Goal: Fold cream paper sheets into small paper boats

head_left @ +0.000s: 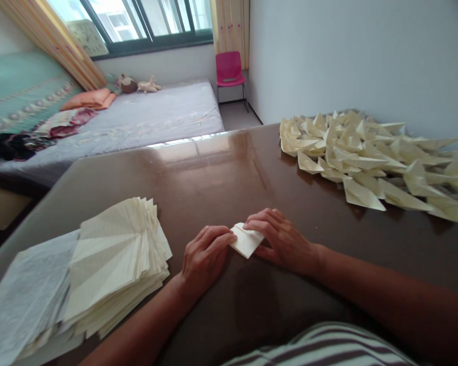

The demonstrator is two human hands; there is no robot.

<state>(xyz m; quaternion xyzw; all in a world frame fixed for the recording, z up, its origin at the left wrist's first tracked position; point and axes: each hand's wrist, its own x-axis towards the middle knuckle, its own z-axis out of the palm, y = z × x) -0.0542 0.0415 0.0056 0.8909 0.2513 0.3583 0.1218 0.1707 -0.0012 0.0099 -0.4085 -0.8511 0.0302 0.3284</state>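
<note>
A small cream sheet of folded paper (247, 243) sits between my hands, close to the tabletop. My left hand (207, 252) pinches its left corner, fingers pressed together. On the right side, my right hand (280, 238) grips the paper, with fingertips on its upper face and the thumb low at its edge. The underside of the folded paper is hidden. To the left of my left hand lies a thick stack of creased cream sheets (107, 259), partly on top of grey printed sheets (30, 290).
The glossy brown table (213, 178) carries a large heap of folded paper boats (359, 147) at the right, near the wall. Beyond the table's far edge are a bed (168, 112) and a pink chair (229, 69). A window is at the back.
</note>
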